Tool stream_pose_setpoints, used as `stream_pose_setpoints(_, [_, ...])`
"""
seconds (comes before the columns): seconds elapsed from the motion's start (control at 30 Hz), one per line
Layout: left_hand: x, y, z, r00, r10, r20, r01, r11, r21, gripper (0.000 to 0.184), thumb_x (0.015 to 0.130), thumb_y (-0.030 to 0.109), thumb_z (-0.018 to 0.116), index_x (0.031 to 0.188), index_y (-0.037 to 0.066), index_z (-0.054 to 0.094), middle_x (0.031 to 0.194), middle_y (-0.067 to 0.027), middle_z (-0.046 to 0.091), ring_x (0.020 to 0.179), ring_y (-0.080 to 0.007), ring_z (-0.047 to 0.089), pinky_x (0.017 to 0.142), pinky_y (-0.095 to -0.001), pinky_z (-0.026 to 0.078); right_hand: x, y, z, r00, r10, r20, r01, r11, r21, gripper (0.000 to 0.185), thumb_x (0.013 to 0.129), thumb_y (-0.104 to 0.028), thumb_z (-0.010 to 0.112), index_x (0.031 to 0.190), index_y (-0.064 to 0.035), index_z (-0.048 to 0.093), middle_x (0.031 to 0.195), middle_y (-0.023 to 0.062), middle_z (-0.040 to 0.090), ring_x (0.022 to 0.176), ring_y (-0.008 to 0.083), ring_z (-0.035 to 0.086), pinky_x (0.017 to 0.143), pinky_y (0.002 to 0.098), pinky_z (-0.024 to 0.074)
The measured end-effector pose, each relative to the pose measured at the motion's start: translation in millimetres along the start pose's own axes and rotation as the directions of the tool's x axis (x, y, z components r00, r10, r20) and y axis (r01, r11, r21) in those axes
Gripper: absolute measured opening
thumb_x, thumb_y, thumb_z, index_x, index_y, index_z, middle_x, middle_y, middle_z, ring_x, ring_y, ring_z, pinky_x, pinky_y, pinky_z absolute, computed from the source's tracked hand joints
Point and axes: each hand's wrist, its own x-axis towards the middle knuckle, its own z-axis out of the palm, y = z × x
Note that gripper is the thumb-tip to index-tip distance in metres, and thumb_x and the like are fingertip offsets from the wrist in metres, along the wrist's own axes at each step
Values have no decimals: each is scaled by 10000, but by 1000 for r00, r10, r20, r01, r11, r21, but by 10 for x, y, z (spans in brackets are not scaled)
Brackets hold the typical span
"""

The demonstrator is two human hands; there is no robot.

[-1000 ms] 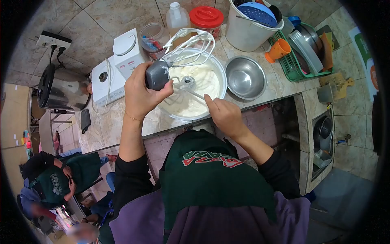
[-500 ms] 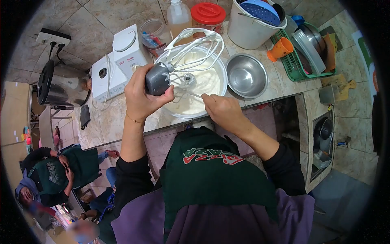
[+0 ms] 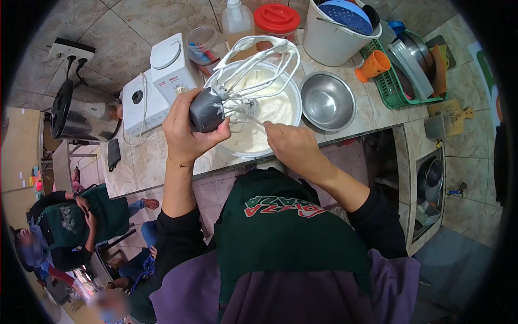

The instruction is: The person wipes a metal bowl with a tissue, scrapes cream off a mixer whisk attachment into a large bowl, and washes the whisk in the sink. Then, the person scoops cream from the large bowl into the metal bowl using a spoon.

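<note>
Shift: compared with half a second earlier, the grey hub of the whisk [image 3: 206, 110] had dipped slightly nearer me; my right hand [image 3: 294, 144] had edged left.
Left hand [image 3: 186, 128]: curled around the hub from the left, thumb on the near side, wires aimed far and right; probably gripped there because the wires were coated.
Right hand: closed, fingers pinched on a thin pale tool [image 3: 253, 117], its tip among the wires; I could not tell its exact kind.
Whisk: held above the white bowl [image 3: 298, 103], presumably so that drips fell back inside.
Cream [image 3: 281, 107]: lay swirled in that bowl around a ridged centre post [image 3: 251, 107]; bowl set at the near counter edge, likely for easy reach.
Steel bowl [image 3: 328, 101]: just right of the white one, contact unclear.
Mixer base [image 3: 144, 103]: left, apart from the bowl, perhaps leaving both arms room.
</note>
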Motion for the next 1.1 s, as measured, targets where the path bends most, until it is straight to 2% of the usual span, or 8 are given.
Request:
stream_pose_setpoints(0.13, [-4,-57,12,1000,23,-8,-23,1000,7,537,569,217,790,999,-19,572,851,-137,609,732,-264,623,674,-316,515,98,111,3,989,-9,-150,21,997,74,214,789,-101,616,992,-36,600,639,43,548,531,191,585,449,309,446])
stream_pose_setpoints(0.2, [-10,-77,-6,999,30,-39,-30,1000,2,538,567,219,789,997,-21,571,855,-144,611,732,-271,624,675,-320,517,71,72,41,998,20,51,-19,1000,-20,229,775,-99,636,993,-36,601,641,44,548,527,196,581,447,308,440])
stream_pose_setpoints(0.33, [-68,-123,-36,996,65,-67,-63,998,23,548,563,221,789,999,-28,569,866,-152,614,739,-279,626,680,-327,518,122,2,-62,993,-59,-102,66,996,68,264,781,-104,626,1031,-23,599,646,45,548,524,203,580,449,309,445])
stream_pose_setpoints(0.57, [-193,-135,-82,994,66,-85,-62,997,52,581,560,241,793,1011,-43,563,883,-162,619,762,-301,631,704,-336,522,112,-61,-6,999,-50,-9,51,998,31,296,767,-95,601,1052,-13,600,654,42,553,530,197,588,452,310,450])
stream_pose_setpoints(0.67, [-215,-152,-76,991,71,-110,-66,997,47,588,566,251,792,1016,-48,563,889,-163,622,769,-304,635,706,-339,524,146,-66,-23,992,-67,-110,73,996,47,291,768,-98,597,1046,-13,601,655,47,566,530,195,596,447,311,450])
stream_pose_setpoints(0.73, [-223,-147,-79,989,70,-128,-66,997,36,592,569,258,792,1018,-51,562,892,-162,623,771,-304,636,705,-341,526,115,-81,42,999,-15,44,16,1000,-3,271,780,-105,605,1036,-17,601,655,52,573,526,195,596,443,315,445])
stream_pose_setpoints(0.93, [-247,-153,-63,989,75,-124,-70,997,45,596,578,275,791,1018,-53,560,892,-164,628,757,-302,639,696,-344,529,127,-66,13,995,-20,-96,26,998,59,247,785,-101,621,1018,-20,602,654,59,565,530,206,593,440,329,437])
stream_pose_setpoints(1.1, [-267,-148,-64,989,94,-116,-86,994,71,605,576,280,796,1022,-57,563,887,-165,629,751,-301,638,691,-346,529,101,-94,14,999,-28,-46,32,995,89,264,786,-97,624,1038,-20,599,663,55,559,542,209,592,452,331,441])
